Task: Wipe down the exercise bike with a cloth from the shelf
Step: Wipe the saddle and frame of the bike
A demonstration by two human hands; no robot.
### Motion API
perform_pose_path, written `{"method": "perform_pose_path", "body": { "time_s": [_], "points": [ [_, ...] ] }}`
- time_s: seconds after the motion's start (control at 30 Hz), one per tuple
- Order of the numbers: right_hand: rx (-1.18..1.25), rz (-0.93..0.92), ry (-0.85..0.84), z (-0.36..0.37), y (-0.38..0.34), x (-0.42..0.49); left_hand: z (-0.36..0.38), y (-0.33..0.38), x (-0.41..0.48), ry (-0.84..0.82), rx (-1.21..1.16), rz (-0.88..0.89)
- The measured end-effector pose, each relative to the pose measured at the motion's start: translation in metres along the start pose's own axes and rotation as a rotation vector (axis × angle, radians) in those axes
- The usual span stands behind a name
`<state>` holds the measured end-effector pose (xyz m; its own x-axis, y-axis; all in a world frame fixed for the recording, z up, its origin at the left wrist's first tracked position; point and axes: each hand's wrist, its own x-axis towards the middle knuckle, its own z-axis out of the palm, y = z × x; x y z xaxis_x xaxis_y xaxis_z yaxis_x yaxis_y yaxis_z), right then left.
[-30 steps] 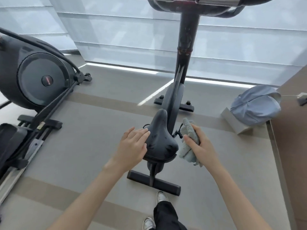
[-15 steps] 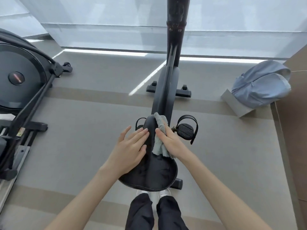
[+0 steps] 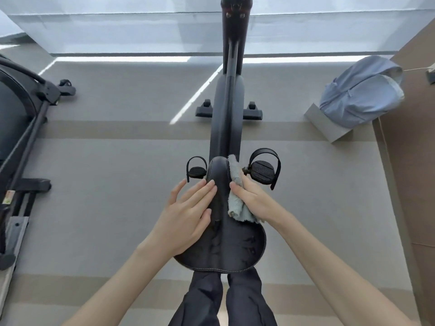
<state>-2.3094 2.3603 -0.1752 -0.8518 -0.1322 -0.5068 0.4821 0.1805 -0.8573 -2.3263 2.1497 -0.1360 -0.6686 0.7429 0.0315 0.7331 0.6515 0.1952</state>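
Nearest to me, my legs (image 3: 223, 300) in dark trousers stand just behind the black saddle (image 3: 226, 250) of the exercise bike (image 3: 226, 118), and the saddle's wide rear end covers their tops in my view. My left hand (image 3: 186, 217) lies open and flat on the saddle's left side, fingers straight and pointing toward its nose. My right hand (image 3: 255, 201) grips the pale grey-green cloth (image 3: 235, 205), which is bunched and rolled, and presses it against the right side of the narrow nose. One end of the cloth sticks out beyond my fingers, beside the far tip of the nose. Just past my hands, the left pedal (image 3: 197, 171) and the right pedal (image 3: 262, 170), both strapped, flank the nose. Farther on, the bike's dark frame runs straight away from me over the grey carpeted floor (image 3: 106, 184) to its front foot bar (image 3: 253, 112) and upright post. At the left stands another black exercise machine (image 3: 21, 109). Far right, a light blue backpack (image 3: 360, 97) rests on a grey block (image 3: 329, 130) beside a brown wall. Pale window blinds (image 3: 117, 29) close off the far side
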Motion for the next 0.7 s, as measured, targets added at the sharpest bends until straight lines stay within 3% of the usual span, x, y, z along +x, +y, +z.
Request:
{"method": "perform_pose_path", "body": {
  "time_s": [0.13,0.2,0.43,0.6,0.7],
  "points": [
    [-0.208,0.100,-0.133,-0.010,0.011,-0.049,-0.003,-0.006,-0.004,-0.007,0.021,0.070],
    [-0.238,0.076,-0.116,-0.007,0.009,-0.055,-0.002,-0.009,-0.006,-0.006,0.025,0.099],
    [0.000,-0.101,0.065,0.008,-0.034,0.020,-0.001,-0.006,-0.013,0.015,0.000,0.071],
    [0.025,-0.131,0.036,0.003,-0.026,0.037,-0.001,0.001,-0.014,0.015,-0.004,0.024],
    [0.004,-0.057,0.004,0.004,-0.008,0.012,-0.001,0.004,-0.014,0.016,-0.003,0.004]
  ]
}}
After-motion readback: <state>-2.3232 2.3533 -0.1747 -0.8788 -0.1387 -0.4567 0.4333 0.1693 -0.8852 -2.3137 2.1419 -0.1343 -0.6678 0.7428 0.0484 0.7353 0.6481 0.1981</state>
